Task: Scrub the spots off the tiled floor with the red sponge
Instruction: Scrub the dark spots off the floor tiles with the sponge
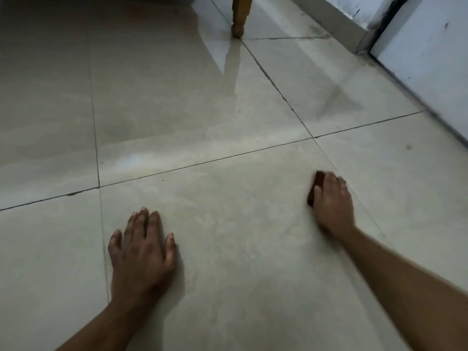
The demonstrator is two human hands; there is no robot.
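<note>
Pale glossy tiled floor (pixel 207 102) with dark grout lines; left hand (pixel 143 247) pressed flat on a tile, fingers spread, grasping nothing; right hand (pixel 331 201) clamped down over the red sponge (pixel 316 184) — only a dark red edge visible past the fingers — sponge pressed to the floor near a grout line; small dark spots (pixel 257 142) scattered farther out; wooden furniture leg (pixel 239 17) at the far edge; white wall (pixel 430 54) along the right edge.
</note>
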